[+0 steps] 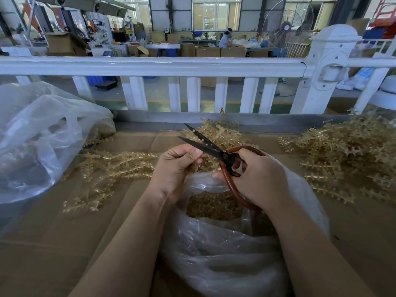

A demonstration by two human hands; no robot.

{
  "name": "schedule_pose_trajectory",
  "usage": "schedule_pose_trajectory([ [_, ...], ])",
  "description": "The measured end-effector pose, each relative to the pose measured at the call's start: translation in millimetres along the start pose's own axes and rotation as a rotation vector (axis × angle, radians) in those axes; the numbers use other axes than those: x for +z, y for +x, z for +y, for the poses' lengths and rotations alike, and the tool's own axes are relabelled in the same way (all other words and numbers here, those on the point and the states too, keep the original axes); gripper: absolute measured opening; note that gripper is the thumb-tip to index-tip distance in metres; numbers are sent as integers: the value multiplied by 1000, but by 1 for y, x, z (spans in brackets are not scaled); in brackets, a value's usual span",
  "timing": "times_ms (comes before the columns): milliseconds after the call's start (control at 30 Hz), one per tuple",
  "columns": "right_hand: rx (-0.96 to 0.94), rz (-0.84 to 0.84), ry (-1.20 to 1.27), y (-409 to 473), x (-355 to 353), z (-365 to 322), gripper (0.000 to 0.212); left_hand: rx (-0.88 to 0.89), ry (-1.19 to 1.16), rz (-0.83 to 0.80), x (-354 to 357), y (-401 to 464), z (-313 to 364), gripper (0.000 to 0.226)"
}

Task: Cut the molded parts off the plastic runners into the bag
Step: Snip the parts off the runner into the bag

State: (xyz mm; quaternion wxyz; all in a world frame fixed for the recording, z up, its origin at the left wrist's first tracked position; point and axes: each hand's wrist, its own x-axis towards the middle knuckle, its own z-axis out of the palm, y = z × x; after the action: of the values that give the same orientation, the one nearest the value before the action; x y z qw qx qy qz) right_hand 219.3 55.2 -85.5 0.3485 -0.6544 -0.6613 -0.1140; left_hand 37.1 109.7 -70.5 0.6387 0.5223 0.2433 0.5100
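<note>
Above the bag (225, 249), right hand (257, 179) grips open scissors (205, 146).

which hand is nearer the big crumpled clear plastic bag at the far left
Left. The left hand sits closer to that crumpled clear bag; the right hand is farther, holding scissors.

Cardboard-covered table (53, 243), runner piles (351, 157), two plastic bags (225, 254)
</note>
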Motion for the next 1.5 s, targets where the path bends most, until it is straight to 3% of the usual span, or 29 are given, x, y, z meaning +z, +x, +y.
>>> schedule_pose_trajectory([
  [300, -17, 30, 4, -1, -3, 0, 53, 2, -2, 6, 2, -2, 0, 12],
  [700, -24, 52, 40, -2, -6, -7, 62, 41, 45, -16, -1, 0, -3, 11],
  [900, -31, 36, 15, -2, -2, -2, 45, 67, 68, -43, 0, 1, -4, 15],
  [1100, -44, 45, 83, -2, -3, -3, 77, 83, 51, -56, -3, 2, -6, 13],
  [1233, 1, 38, 55, -1, -2, -1, 69, 114, 36, -22, -3, 3, -8, 9],
  [1433, 0, 27, 44, -1, -1, 1, 75, 230, 29, 25, -6, 5, -12, 12],
  [1500, -1, 27, 19, -2, -1, 1, 67, 235, 52, 2, -5, 6, -15, 11],
])
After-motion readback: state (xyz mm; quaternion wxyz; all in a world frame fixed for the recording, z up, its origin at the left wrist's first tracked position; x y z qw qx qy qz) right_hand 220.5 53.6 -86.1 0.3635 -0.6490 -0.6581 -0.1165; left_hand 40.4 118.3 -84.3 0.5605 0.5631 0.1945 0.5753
